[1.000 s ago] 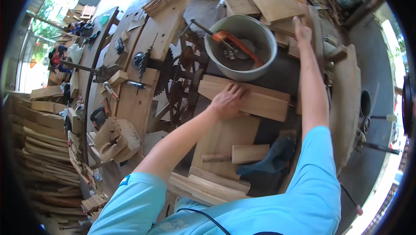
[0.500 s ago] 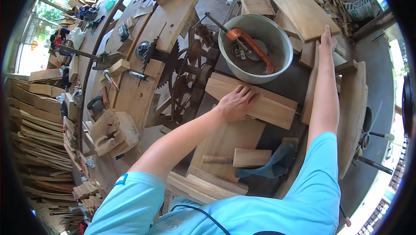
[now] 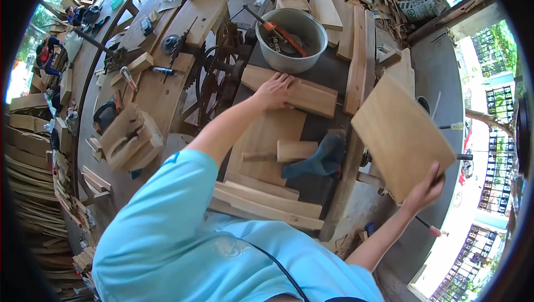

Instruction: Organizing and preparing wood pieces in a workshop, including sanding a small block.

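My right hand (image 3: 424,192) grips a flat wooden board (image 3: 400,129) by its near edge, fingers on the underside hidden. This board is held up tilted beyond the right edge of the workbench. My left hand (image 3: 274,91) is closed over a narrower wooden plank (image 3: 314,99) lying on the bench, just in front of a grey metal pot (image 3: 293,60). An orange clamp (image 3: 285,36) rests in the pot. Nearer to me, a wooden mallet (image 3: 297,150) lies on a wide panel (image 3: 267,129), with a blue cloth (image 3: 322,157) beside it.
Toothed wheels and a chain (image 3: 214,79) sit left of the pot. A carved wood block (image 3: 130,138), a drill (image 3: 105,114) and a screwdriver (image 3: 129,78) lie farther left. Long planks (image 3: 356,62) stand at the right of the pot. Curved wood strips are stacked at far left.
My right hand has brought the board from the far right pile back toward me and lowered it at my right side. My left hand stays on the plank; the whole view has shifted.
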